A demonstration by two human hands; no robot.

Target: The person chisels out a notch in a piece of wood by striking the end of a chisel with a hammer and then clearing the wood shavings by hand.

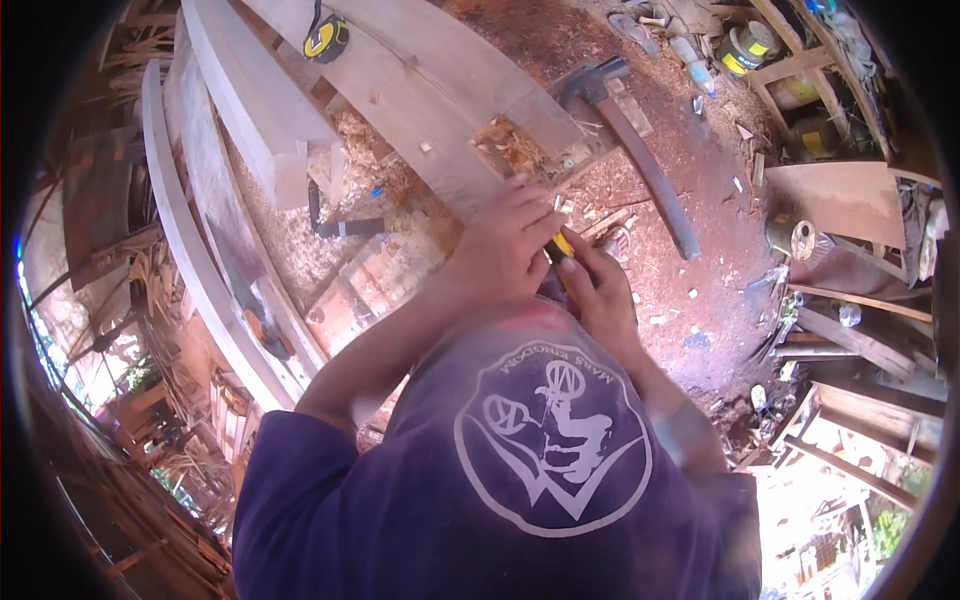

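Note:
Near the middle, my right hand (595,290) grips a small yellow-handled tool (563,242). My left hand (515,240) is just left of it, fingers curled close to the tool's top and the end of a wide pale board (450,120); what they grip is hidden. A hammer (640,160) with a long wooden handle lies to the right of the board's end. A yellow and black tape measure (326,39) rests on the board toward the top. A dark metal square or bar (350,228) lies among shavings to the left of my hands.
Long pale beams (250,130) stand at the left, with a saw (262,330) among them. Shavings and offcuts cover the reddish ground (705,310). At the right are a wooden rack (780,70) with cans, a plywood piece (840,200), a roll or can (790,236) and scrap boards (855,340).

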